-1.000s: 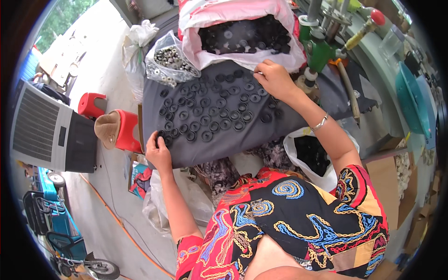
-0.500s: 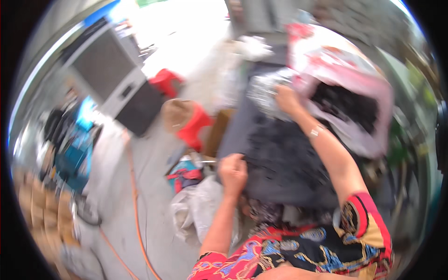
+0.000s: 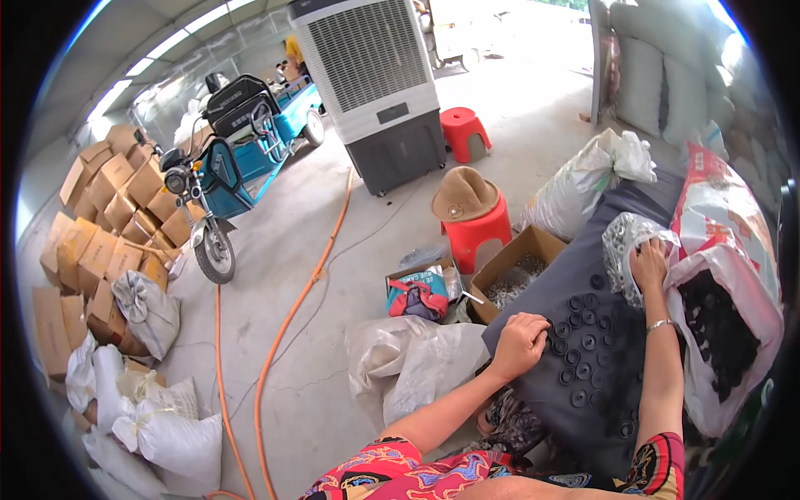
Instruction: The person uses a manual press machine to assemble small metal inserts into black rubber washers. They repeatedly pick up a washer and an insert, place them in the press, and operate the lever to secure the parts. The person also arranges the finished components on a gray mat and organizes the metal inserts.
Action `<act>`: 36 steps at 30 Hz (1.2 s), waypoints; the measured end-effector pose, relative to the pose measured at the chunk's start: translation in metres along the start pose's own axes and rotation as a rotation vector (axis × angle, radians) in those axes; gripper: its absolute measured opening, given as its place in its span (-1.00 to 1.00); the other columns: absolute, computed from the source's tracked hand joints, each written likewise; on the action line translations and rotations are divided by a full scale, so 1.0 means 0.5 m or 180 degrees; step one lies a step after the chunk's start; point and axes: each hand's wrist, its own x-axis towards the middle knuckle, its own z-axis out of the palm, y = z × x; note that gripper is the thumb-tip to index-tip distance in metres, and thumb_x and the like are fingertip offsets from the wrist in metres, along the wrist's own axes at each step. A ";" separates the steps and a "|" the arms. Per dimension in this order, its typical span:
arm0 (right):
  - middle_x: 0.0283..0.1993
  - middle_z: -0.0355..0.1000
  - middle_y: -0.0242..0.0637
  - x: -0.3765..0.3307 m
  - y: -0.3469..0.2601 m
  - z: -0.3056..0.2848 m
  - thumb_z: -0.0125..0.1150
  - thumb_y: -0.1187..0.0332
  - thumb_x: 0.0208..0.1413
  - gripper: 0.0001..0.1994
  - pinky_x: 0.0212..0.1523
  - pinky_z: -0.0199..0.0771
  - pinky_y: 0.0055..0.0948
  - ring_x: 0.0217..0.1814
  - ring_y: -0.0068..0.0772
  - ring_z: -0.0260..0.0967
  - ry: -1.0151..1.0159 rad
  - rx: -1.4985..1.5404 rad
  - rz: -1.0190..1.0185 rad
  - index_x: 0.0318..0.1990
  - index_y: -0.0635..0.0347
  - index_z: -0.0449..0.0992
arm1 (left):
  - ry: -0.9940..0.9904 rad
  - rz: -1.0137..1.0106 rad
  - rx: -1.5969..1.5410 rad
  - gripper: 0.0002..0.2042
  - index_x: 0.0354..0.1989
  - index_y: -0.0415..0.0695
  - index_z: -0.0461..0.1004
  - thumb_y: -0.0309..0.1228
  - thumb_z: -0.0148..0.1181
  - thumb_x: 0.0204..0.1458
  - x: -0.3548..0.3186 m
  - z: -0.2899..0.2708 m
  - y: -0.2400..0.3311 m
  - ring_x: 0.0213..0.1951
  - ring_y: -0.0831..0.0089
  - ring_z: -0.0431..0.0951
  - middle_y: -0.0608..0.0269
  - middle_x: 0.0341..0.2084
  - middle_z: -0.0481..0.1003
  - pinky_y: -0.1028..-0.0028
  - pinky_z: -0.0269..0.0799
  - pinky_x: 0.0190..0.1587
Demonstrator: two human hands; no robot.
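My left hand (image 3: 518,345) is closed at the left edge of a table covered in dark grey cloth (image 3: 533,387). A bit of black shows at its fingertips; what it holds is too small to make out. Several round black plastic rings (image 3: 585,342) lie spread on the cloth, between my two hands. My right hand (image 3: 647,265) reaches into the mouth of a clear plastic bag (image 3: 618,250) with small shiny pieces inside. Its fingertips are partly hidden there. Beside my right forearm an open white and red sack (image 3: 693,410) holds many black parts.
A cardboard box (image 3: 533,242) of small metal parts stands by the table's left side, near a red stool (image 3: 477,233) with a brown hat (image 3: 464,196). Orange hoses (image 3: 290,312) cross the floor. Beyond are an air cooler (image 3: 371,83), a blue tricycle (image 3: 229,171) and stacked cartons (image 3: 87,258).
The view has swung left and up, and it is sharper. My right hand has stayed at the clear bag, its fingers now further inside. My left hand remains closed by the table edge.
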 end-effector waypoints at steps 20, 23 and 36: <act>-0.12 0.39 0.01 0.009 0.051 0.042 0.18 0.34 -0.01 -0.79 -0.01 0.39 -0.03 -0.03 0.12 0.35 0.0155 0.0411 -0.0117 -0.25 0.26 0.51 | 0.0028 0.0060 0.0039 -0.88 -0.32 -0.20 0.55 -0.55 0.20 -0.07 -0.005 -0.002 0.007 -0.19 0.18 0.55 0.15 -0.31 0.58 0.27 0.39 -0.09; -0.12 0.39 0.02 0.006 0.055 0.042 0.18 0.38 -0.04 -0.81 -0.05 0.40 -0.01 -0.05 0.14 0.38 0.0323 0.0412 -0.0235 -0.25 0.23 0.52 | 0.0029 0.0054 0.0049 -0.88 -0.32 -0.20 0.54 -0.55 0.20 -0.06 -0.005 -0.004 0.009 -0.19 0.18 0.54 0.15 -0.32 0.58 0.28 0.39 -0.08; -0.41 0.46 0.06 0.049 0.077 0.075 0.18 0.34 0.00 -0.80 -0.27 0.37 -0.07 -0.30 0.11 0.44 0.0966 0.1127 0.0652 -0.43 0.36 0.49 | 0.0108 0.0031 0.0013 -0.89 -0.33 -0.20 0.54 -0.55 0.18 -0.05 -0.009 0.001 -0.001 -0.21 0.19 0.54 0.15 -0.34 0.58 0.28 0.37 -0.11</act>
